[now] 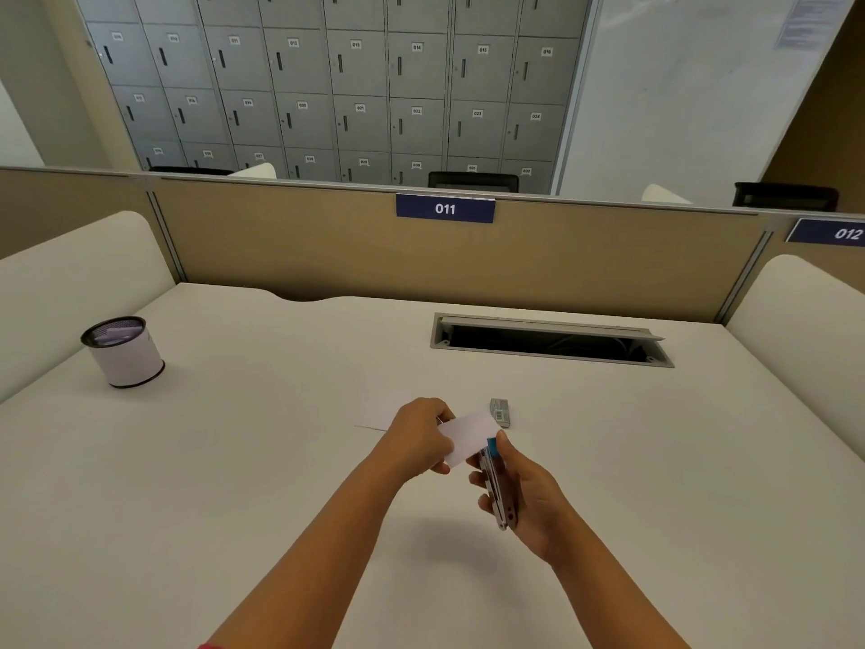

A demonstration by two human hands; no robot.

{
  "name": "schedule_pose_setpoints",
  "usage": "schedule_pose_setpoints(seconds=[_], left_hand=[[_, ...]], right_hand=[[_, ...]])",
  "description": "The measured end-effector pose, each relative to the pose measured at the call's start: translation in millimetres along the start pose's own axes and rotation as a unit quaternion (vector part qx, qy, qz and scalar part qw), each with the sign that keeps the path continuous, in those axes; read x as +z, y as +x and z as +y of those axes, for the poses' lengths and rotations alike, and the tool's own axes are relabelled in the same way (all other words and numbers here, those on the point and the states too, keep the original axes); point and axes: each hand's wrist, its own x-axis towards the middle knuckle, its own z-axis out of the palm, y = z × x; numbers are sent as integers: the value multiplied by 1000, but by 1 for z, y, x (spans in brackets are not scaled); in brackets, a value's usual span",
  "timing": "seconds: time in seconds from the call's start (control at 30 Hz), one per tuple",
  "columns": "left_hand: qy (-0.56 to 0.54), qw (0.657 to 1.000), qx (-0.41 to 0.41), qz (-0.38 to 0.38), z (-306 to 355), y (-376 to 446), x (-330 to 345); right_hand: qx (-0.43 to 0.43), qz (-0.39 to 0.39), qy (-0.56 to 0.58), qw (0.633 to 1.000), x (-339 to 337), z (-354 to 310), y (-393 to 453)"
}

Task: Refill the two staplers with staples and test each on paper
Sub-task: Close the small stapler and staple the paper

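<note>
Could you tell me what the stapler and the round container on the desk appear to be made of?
The stapler looks like shiny bare metal with a blue, probably plastic, cap: it glints silver. The round container seems to be dark wire mesh at its rim, wrapped or lined in white paper or card; uncertain.

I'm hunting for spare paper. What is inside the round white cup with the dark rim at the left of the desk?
The round white cup shows pale folded paper slips near its mouth. Its wall hides anything deeper, so their number is unclear.

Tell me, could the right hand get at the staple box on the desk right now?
Probably not yet: the right hand is gripping the stapler. The staple box lies uncovered just beyond it.
</note>
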Motion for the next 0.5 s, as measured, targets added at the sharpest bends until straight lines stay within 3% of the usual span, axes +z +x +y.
schedule_pose_setpoints(seconds=[0.3,0.5], left_hand=[[84,996,21,24,2,2,-1],[28,997,25,64,-3,5,-5]], right_hand=[[6,-13,51,999,0,0,4],[56,-67,141,986,-6,-4,3]])
